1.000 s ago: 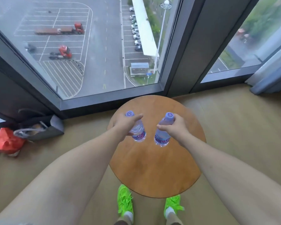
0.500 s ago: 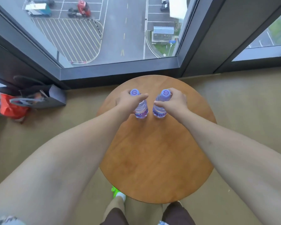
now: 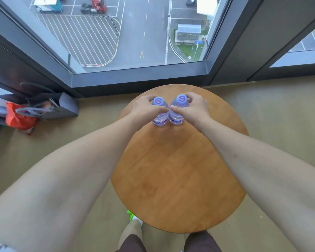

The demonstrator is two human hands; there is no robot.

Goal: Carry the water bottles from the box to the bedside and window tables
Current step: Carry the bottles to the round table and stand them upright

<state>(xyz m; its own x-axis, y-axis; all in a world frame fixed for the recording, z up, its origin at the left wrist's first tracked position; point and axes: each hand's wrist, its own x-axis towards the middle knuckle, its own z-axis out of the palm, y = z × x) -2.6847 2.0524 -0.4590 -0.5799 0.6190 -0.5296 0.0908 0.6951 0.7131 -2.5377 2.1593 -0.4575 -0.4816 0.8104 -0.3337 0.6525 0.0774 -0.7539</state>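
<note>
Two clear water bottles with purple caps stand upright side by side, touching, on the far part of the round wooden window table [image 3: 178, 171]. My left hand [image 3: 144, 110] grips the left bottle [image 3: 159, 119] around its upper body. My right hand [image 3: 193, 108] grips the right bottle [image 3: 176, 118] the same way. Both thumbs lie across the near sides of the bottles. The bottle bases rest on the tabletop.
A floor-to-ceiling window [image 3: 135, 33] runs just beyond the table. A dark paper bag [image 3: 51, 106] and a red bag [image 3: 16, 117] sit on the floor at the left. My legs [image 3: 133, 233] and a green shoe are at the table's near edge.
Both hands carried the bottles farther across the table toward the window and brought them together until they touch. The bottles went from tilted to upright on the tabletop.
</note>
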